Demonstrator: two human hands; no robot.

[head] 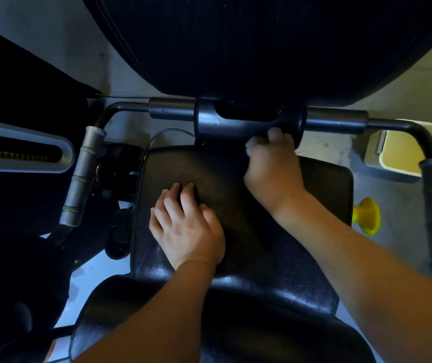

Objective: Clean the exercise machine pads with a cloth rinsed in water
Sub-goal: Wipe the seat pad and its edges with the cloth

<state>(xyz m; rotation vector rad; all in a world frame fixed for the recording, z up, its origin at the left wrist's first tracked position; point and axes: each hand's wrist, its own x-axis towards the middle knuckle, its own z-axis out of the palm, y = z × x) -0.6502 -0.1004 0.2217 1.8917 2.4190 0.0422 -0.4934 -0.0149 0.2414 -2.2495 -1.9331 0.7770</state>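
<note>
Head view: your left hand (186, 226) lies flat on the black seat pad (325, 179), fingers straight. Your right hand (272, 169) is clenched round a pale cloth (251, 148) at the pad's far edge, just below the grey crossbar hub (209, 119).

Dim, bluish light; the black padded backrest (262, 43) sinks into near-featureless shadow. Glare streaks the cracked black leather seat pad (235, 286). The right hand (275, 166) gripping a whitish cloth (252, 146) seems motion-blurred. Edges bow outward.
</note>
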